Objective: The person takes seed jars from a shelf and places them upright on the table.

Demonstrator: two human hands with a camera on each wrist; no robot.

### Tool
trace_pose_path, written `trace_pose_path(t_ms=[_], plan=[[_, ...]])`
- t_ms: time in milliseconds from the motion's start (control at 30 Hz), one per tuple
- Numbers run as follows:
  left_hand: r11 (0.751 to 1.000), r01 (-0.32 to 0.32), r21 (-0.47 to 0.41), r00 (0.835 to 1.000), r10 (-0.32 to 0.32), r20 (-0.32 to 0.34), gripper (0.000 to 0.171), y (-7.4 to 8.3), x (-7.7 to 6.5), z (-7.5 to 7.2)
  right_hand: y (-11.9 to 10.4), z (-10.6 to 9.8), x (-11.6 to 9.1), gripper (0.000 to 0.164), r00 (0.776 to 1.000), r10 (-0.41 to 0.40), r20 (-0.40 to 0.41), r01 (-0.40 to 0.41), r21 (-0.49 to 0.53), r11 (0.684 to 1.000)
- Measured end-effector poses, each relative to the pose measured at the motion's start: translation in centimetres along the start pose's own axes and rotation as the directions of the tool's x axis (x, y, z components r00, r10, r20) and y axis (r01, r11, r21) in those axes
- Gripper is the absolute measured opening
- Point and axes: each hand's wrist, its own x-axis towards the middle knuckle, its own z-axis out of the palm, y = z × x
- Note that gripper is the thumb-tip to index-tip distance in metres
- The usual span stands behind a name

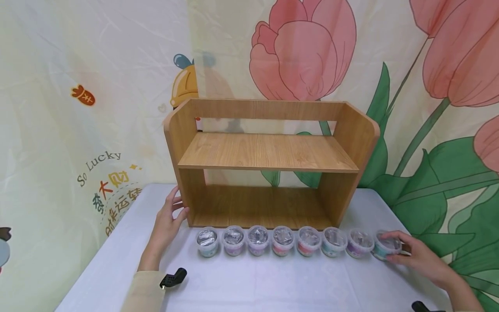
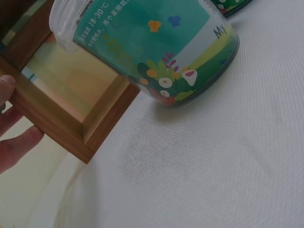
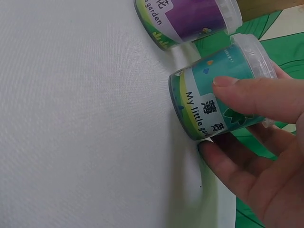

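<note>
My right hand (image 1: 422,262) holds the rightmost lidded plastic cup (image 1: 387,246), a teal planting cup marked "My little garden". In the right wrist view the thumb (image 3: 251,95) lies across the label of this teal cup (image 3: 209,97), with fingers around its far side and below. My left hand (image 1: 165,221) is at the lower left side panel of a two-tier wooden shelf (image 1: 269,151), its fingers spread and touching the panel's outer side and front edge. The left wrist view shows its fingertips (image 2: 28,140) at the wood, close to another teal cup (image 2: 156,52).
Several more lidded cups stand in a row along the shelf's front, among them a purple cup (image 1: 359,243) beside the held one and a teal one (image 1: 207,242) at the left end. A white cloth (image 1: 273,286) covers the table. A tulip-printed curtain (image 1: 226,47) hangs behind.
</note>
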Motion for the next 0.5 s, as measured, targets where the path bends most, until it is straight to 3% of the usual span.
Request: trace_pose_path(t_ms=[233, 500], plan=[[1.0, 0.028, -0.005, 1.0, -0.028, 0.011, 0.099, 0.0, -0.3, 0.1, -1.3, -0.2, -0.4, 0.044, 1.0, 0.001, -0.006, -0.001, -0.071, 0.998], [0.995, 0.071, 0.073, 0.997, -0.071, 0.003, 0.101, 0.2, -0.5, -1.0, -4.4, 0.3, 0.8, 0.045, 0.99, -0.048, -0.136, 0.018, -0.214, 0.977]])
